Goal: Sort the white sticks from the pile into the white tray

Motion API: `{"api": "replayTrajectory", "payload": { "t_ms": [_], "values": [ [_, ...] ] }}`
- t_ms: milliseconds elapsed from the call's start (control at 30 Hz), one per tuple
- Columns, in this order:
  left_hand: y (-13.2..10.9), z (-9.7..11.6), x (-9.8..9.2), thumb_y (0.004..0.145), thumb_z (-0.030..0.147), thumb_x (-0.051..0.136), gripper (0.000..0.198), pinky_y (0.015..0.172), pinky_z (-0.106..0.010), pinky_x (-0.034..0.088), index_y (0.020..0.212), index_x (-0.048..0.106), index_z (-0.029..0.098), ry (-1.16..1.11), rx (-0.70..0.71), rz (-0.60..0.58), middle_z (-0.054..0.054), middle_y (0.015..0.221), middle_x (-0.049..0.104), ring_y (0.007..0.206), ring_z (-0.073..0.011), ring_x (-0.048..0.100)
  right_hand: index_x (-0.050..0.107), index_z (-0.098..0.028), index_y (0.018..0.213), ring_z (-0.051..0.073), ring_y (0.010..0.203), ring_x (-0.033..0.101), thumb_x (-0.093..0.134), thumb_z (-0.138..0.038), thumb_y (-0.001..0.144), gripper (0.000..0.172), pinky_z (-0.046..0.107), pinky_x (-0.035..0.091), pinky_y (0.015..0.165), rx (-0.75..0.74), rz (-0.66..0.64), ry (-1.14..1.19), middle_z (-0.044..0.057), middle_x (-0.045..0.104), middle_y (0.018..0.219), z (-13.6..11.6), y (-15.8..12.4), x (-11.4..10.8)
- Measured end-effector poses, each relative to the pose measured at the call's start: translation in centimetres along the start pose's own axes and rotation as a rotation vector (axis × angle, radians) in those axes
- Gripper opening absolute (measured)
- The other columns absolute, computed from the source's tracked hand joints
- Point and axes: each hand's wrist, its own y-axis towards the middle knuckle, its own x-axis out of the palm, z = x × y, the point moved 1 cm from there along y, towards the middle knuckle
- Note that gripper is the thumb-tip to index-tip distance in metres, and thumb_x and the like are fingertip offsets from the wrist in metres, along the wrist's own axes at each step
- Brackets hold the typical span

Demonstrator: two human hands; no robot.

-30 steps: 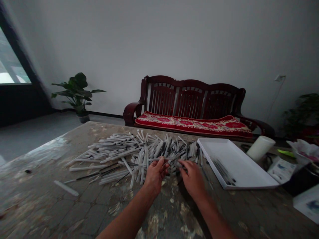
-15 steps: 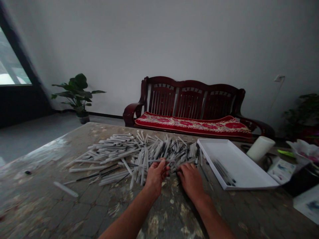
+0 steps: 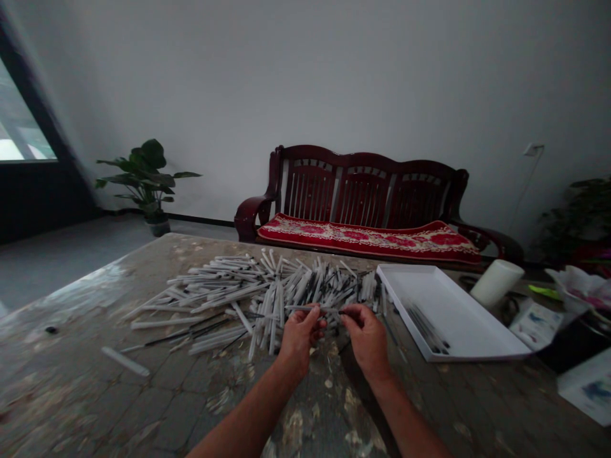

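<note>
OK so taking the white tray [image 3: 472, 324] as the landmark: both your hands are to the left of it, over the near side of the big pile of sticks [image 3: 274, 299]. You've got one pale stick [image 3: 305, 308] lying roughly sideways between them, also left of the tray. Your left hand [image 3: 300, 334] has its grip clamped on that stick, thumb on top. Your right hand [image 3: 367, 337], the one nearer the tray, has thumb and fingers pinched on the stick's dark end.

A bunch of thin dark rods [image 3: 427, 327] sits inside the tray, along its left side. One loose tube [image 3: 125, 361] is on the worktop [image 3: 157, 407] way left of the tray. Right of the tray there's a white roll [image 3: 496, 284], plus a small box [image 3: 537, 324] just beside it. Wooden sofa [image 3: 365, 159] with a red mat [image 3: 367, 238] is behind the tray.
</note>
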Motion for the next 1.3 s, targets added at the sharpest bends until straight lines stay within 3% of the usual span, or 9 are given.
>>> {"api": "replayTrajectory", "payload": {
  "t_ms": [200, 467, 667, 867, 967, 1100, 1200, 1300],
  "values": [
    [0.2, -0.2, -0.2, 0.066, 0.024, 0.082, 0.029, 0.042, -0.016, 0.044, 0.087, 0.066, 0.013, 0.022, 0.010, -0.030, -0.002, 0.074, 0.070, 0.050, -0.0079, 0.061, 0.067, -0.020, 0.080, 0.020, 0.070, 0.066, 0.063, -0.034, 0.074, 0.015, 0.030, 0.052, 0.068, -0.050, 0.010, -0.029, 0.003, 0.071, 0.074, -0.2, -0.1, 0.0],
    [0.2, -0.3, -0.3, 0.058, 0.032, 0.085, 0.038, 0.043, -0.017, 0.042, 0.084, 0.065, 0.014, 0.065, 0.031, -0.073, -0.001, 0.071, 0.070, 0.051, -0.0082, 0.060, 0.068, -0.022, 0.084, 0.019, 0.078, 0.066, 0.058, -0.025, 0.081, 0.011, 0.030, 0.050, 0.076, -0.298, -0.066, -0.244, 0.003, 0.071, 0.082, 0.3, 0.0, -0.9],
    [0.6, -0.5, -0.4, 0.048, 0.040, 0.088, 0.046, 0.042, -0.017, 0.040, 0.078, 0.065, 0.014, 0.094, 0.076, -0.095, 0.000, 0.066, 0.069, 0.049, -0.0089, 0.058, 0.066, -0.023, 0.103, 0.019, 0.087, 0.065, 0.053, -0.017, 0.082, 0.026, 0.031, 0.051, 0.080, -0.292, -0.155, -0.284, 0.004, 0.070, 0.094, -0.2, -0.1, -1.1],
    [0.2, -0.6, -0.4, 0.051, 0.042, 0.087, 0.045, 0.042, -0.016, 0.038, 0.078, 0.065, 0.014, 0.128, 0.076, -0.112, 0.002, 0.057, 0.063, 0.047, -0.0082, 0.056, 0.063, -0.025, 0.117, 0.019, 0.100, 0.062, 0.044, -0.016, 0.089, 0.034, 0.033, 0.047, 0.089, -0.449, -0.246, -0.317, 0.005, 0.069, 0.104, -1.1, -0.5, -1.2],
    [-0.2, -0.7, -0.2, 0.053, 0.041, 0.086, 0.044, 0.042, -0.016, 0.038, 0.079, 0.065, 0.014, 0.120, 0.070, -0.129, 0.002, 0.056, 0.063, 0.047, -0.0080, 0.055, 0.062, -0.023, 0.118, 0.019, 0.098, 0.063, 0.039, -0.023, 0.094, 0.033, 0.032, 0.048, 0.087, -0.398, -0.227, -0.282, 0.006, 0.069, 0.105, -1.0, -0.7, -0.8],
    [-0.3, -0.6, -0.1, 0.052, 0.042, 0.086, 0.044, 0.042, -0.017, 0.038, 0.079, 0.065, 0.013, 0.121, 0.070, -0.114, 0.000, 0.060, 0.065, 0.048, -0.0087, 0.057, 0.059, -0.021, 0.122, 0.018, 0.067, 0.063, 0.035, -0.033, 0.097, 0.037, 0.028, 0.049, 0.065, -0.173, -0.208, -0.199, 0.000, 0.066, 0.072, -0.4, -0.7, -0.6],
    [-0.2, -0.5, -0.1, 0.053, 0.043, 0.086, 0.045, 0.043, -0.017, 0.038, 0.080, 0.065, 0.014, 0.114, 0.072, -0.084, -0.002, 0.067, 0.069, 0.050, -0.0085, 0.058, 0.057, -0.021, 0.119, 0.018, 0.072, 0.064, 0.038, -0.039, 0.095, 0.035, 0.028, 0.048, 0.068, -0.148, -0.217, -0.186, 0.000, 0.067, 0.077, -0.5, -0.8, -0.9],
    [-0.1, -0.4, -0.2, 0.053, 0.044, 0.086, 0.045, 0.042, -0.016, 0.038, 0.080, 0.065, 0.014, 0.117, 0.068, -0.083, -0.002, 0.067, 0.069, 0.050, -0.0079, 0.057, 0.060, -0.022, 0.096, 0.020, 0.079, 0.063, 0.045, -0.039, 0.092, 0.023, 0.028, 0.046, 0.072, -0.201, -0.203, -0.287, 0.003, 0.067, 0.083, -0.7, -0.7, -1.3]
  ]
}}
